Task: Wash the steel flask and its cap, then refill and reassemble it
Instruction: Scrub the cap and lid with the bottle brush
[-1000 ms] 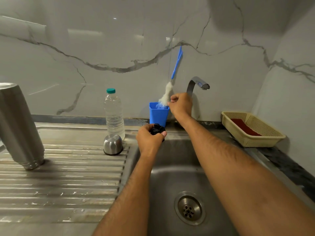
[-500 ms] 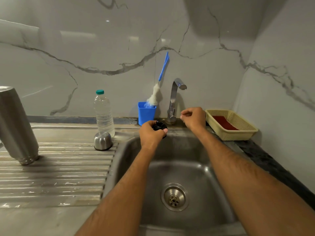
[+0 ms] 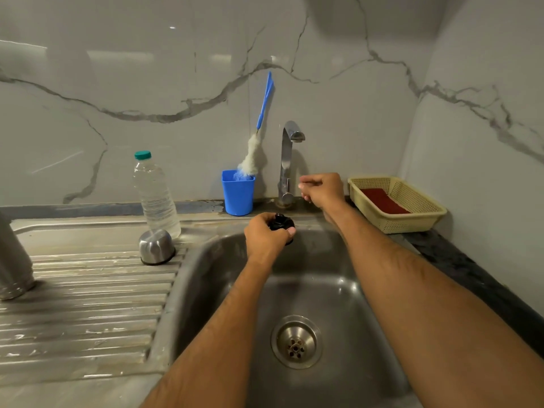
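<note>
**Black stopper held over the sink, steel flask waiting on the drainboard**

The left hand (image 3: 266,237) is hovering over the back edge of the stainless steel sink basin (image 3: 332,293), its fingers curling round a small black plastic flask stopper (image 3: 281,222) and gripping it from above and behind. The right hand (image 3: 322,189) is hanging in the air just right of the lever of the curved chrome tap (image 3: 288,160), at the back edge of the sink; its fingers are curling loosely inward with the thumb lying near the fingertips, and it is holding nothing. Whether it is touching the lever cannot be told.

The tall brushed steel flask body (image 3: 13,260) is standing on the ribbed steel drainboard (image 3: 88,304) at its far left edge, only partly in view. The domed steel outer cap (image 3: 156,246) is sitting mouth down near the back right corner of the drainboard, just beside the sink rim. Touching or nearly touching it from behind, a clear plastic water bottle with a green lid (image 3: 154,192) is standing upright.

Along the back edge of the table, a blue plastic cup (image 3: 238,192) is holding a white-bristled bottle brush with a blue handle (image 3: 259,136), which is leaning against the marble wall. In the right back corner of the table, a pale yellow woven plastic basket (image 3: 412,210) is carrying a dark red pad (image 3: 382,200).
</note>
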